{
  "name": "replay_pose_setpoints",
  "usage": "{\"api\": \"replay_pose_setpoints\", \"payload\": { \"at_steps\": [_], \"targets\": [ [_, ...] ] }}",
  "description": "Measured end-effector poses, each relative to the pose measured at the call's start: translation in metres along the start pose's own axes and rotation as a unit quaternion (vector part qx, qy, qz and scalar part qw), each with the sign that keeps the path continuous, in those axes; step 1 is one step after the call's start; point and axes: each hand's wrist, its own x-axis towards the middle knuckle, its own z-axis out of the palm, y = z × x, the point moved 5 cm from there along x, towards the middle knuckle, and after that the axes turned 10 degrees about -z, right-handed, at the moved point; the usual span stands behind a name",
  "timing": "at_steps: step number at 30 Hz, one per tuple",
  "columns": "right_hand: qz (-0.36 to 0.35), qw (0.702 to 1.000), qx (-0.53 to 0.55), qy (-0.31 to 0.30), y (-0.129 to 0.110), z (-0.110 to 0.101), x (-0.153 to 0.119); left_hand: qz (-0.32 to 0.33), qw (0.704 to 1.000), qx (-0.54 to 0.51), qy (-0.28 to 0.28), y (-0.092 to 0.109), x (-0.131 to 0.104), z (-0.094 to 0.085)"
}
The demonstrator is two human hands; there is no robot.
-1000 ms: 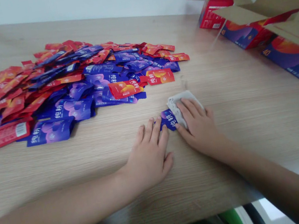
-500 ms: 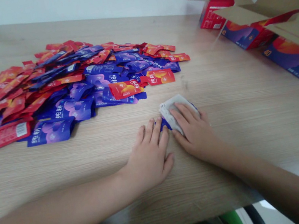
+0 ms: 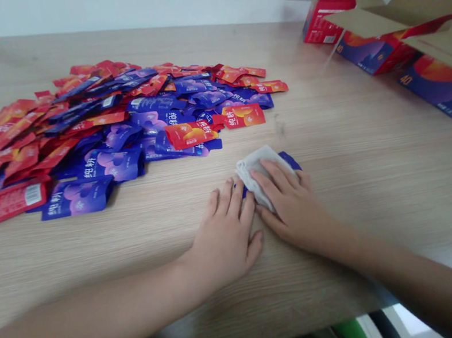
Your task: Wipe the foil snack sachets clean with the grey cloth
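**A:** What did you have on the head cam at that pt?

**B:** I had both hands down flat on the table (image 3: 385,176), near the front edge. Right hand (image 3: 291,207) lay palm-down w/ fingers spread over a white cloth (image 3: 254,167), pressing it onto a blue packet (image 3: 291,158). Not clenched, more an open press than a grip.

**A:** And the packet?

**B:** Mostly hidden under cloth and hand. I only saw a blue corner poking out past the knuckles on the far side, plus a sliver at the left by the other hand's fingertips.

**A:** Left hand?

**B:** Left hand (image 3: 225,239) was flat too, fingers straight and close together, holding nothing. Its tips sat just beside the cloth's near-left edge; couldn't tell if they touched the packet.

**A:** Rest of the table?

**B:** Big pile of packets (image 3: 112,119), red and blue mixed, spread across the left and middle, apart from the hands. Far right: printed boxes (image 3: 367,54) w/ open cardboard flaps, red and blue, well apart from the hands.
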Motion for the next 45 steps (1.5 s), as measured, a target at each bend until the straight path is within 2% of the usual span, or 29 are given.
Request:
{"api": "replay_pose_setpoints", "payload": {
  "at_steps": [2,7,9,11,14,16,18,21,23,25,28,30,32,35,38,40,43,45],
  "targets": [
    [-0.017,1.0,0.012,-0.005,0.001,-0.001,0.0,0.0,1.0,0.001,0.002,0.0,0.0,0.0],
    [0.105,0.994,-0.009,0.015,0.043,0.0,-0.002,-0.004,1.0,0.007,-0.003,0.0,0.001,0.0],
    [0.121,0.992,-0.021,0.019,0.043,0.001,-0.002,-0.004,1.0,0.008,-0.004,0.0,0.001,0.001],
    [0.088,0.996,-0.025,0.017,0.028,0.002,-0.001,-0.003,1.0,0.006,-0.001,0.0,0.001,0.001],
    [-0.002,1.0,-0.006,0.007,0.002,0.001,0.002,0.001,1.0,0.002,-0.002,0.0,0.001,0.001],
    [-0.027,1.0,0.01,0.0,0.0,0.0,0.002,0.0,1.0,0.0,-0.004,0.0,0.001,0.001],
    [0.002,1.0,0.01,-0.001,0.013,-0.001,0.002,-0.001,1.0,-0.002,-0.004,0.0,0.002,0.0],
    [0.081,0.997,-0.008,0.008,0.037,-0.001,0.0,-0.003,1.0,0.0,-0.004,0.0,0.002,0.0],
    [0.103,0.994,-0.018,0.011,0.039,0.0,-0.001,-0.004,1.0,0.003,-0.005,0.0,0.001,0.001],
    [0.076,0.997,-0.018,0.006,0.027,0.0,0.001,-0.003,1.0,0.005,-0.004,0.0,0.001,0.001],
    [-0.01,1.0,0.005,-0.008,0.004,0.0,0.004,0.0,1.0,0.005,0.002,0.0,0.001,0.001],
    [-0.041,0.999,0.021,-0.015,0.001,-0.002,0.004,0.0,1.0,0.004,0.004,0.0,0.001,0.001],
    [-0.019,0.999,0.025,-0.014,0.013,-0.003,0.003,-0.002,1.0,0.004,0.005,0.0,0.001,0.001],
    [0.07,0.997,0.013,0.002,0.041,-0.003,0.001,-0.002,1.0,0.007,0.001,0.0,0.001,0.001],
    [0.121,0.993,-0.006,0.01,0.044,-0.001,0.0,-0.004,1.0,0.006,-0.005,-0.001,0.001,0.001],
    [0.093,0.996,-0.013,0.006,0.029,0.0,0.002,-0.004,1.0,0.004,-0.004,-0.001,0.001,0.0],
    [-0.002,1.0,0.005,-0.006,0.001,0.0,0.004,-0.001,1.0,0.002,0.002,-0.001,0.001,0.0],
    [-0.031,0.999,0.021,-0.012,-0.001,-0.001,0.004,-0.001,1.0,0.002,0.004,-0.001,0.001,0.001]
  ]
}}
